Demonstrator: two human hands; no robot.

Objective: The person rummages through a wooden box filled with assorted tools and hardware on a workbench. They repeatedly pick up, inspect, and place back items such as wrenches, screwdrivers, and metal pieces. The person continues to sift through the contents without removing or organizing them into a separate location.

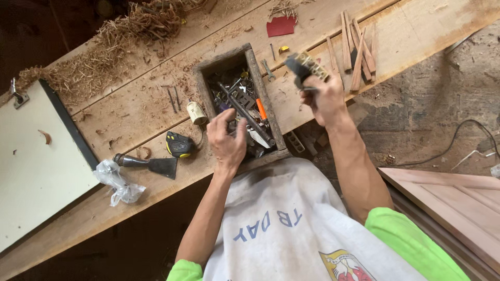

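My left hand (227, 138) reaches into a rough wooden box (255, 67) full of metal tools and hardware, its fingers curled over a long dark tool (245, 110) near the box's front end. An orange-handled piece (261, 109) lies beside it. My right hand (324, 96) is raised to the right of the box and grips a small dark tool with a tan ridged part (304, 67). Both arms come up from the bottom, over a white shirt with green sleeves.
The plank workbench (135, 109) carries a yellow-black tape measure (180, 145), a scraper (151, 164), crumpled plastic (117, 182), a cream cylinder (197, 112), loose nails (173, 98), wood strips (357, 49), a red scrap (281, 26) and shavings (130, 36). A white panel (36, 161) lies left, a wooden panel (458, 203) lower right.
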